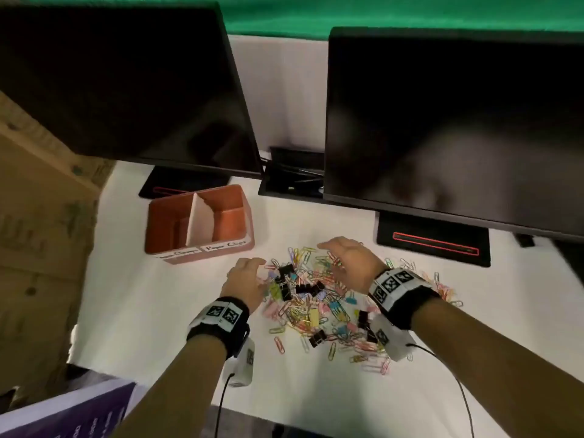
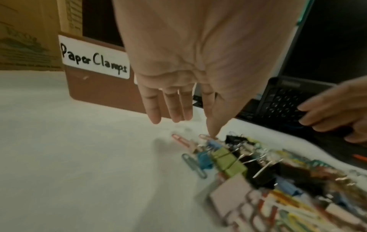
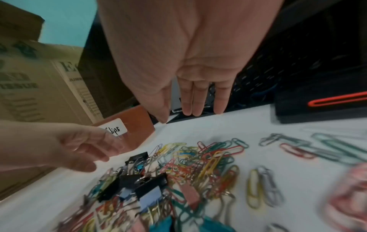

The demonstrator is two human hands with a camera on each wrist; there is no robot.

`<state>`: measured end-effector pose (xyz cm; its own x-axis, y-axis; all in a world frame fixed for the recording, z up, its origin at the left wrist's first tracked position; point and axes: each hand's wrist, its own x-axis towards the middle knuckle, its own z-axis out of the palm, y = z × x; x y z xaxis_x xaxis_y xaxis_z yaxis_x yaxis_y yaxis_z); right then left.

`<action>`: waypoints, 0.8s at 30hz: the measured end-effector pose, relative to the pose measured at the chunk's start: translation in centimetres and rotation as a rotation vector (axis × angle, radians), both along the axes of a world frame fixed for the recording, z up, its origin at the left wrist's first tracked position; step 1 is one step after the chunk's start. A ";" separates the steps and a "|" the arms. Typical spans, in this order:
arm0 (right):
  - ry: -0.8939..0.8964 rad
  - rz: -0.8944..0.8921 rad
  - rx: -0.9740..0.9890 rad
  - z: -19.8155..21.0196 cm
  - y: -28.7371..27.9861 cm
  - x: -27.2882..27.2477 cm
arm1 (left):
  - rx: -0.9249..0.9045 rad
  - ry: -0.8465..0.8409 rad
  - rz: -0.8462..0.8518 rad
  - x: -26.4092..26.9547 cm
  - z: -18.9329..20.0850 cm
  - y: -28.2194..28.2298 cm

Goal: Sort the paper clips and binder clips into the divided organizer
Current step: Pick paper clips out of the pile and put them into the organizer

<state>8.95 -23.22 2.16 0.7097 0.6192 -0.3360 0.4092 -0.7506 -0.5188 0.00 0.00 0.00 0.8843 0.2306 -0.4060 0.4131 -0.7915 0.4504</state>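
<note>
Left hand: your left hand (image 1: 246,276) hovers loose, holding nothing, at the pile's left edge.
Right hand: your right hand (image 1: 349,259) spread flat, holding nothing, above the pile's far side.
Pile: paper clips (image 1: 319,308) and binder clips (image 1: 286,275) mixed on the table (image 1: 126,279).
Organizer: 2-part organizer (image 1: 199,226) far-left of the pile.

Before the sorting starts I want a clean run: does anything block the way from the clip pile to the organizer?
Nothing visible does. The pile of clips lies on bare white table, with the brown organizer beside it, open-topped. The left hand and right hand hover over the pile, empty.
</note>
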 end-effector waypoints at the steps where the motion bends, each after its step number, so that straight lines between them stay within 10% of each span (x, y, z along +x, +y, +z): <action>1: 0.021 -0.013 -0.036 -0.7 0.9 0.7 | 0.000 0.021 -0.031 0.0 -0.5 0.4; 24: 0.136 -0.118 -0.084 -4.3 1.5 1.0 | -0.102 -0.029 0.078 -0.2 -2.6 2.2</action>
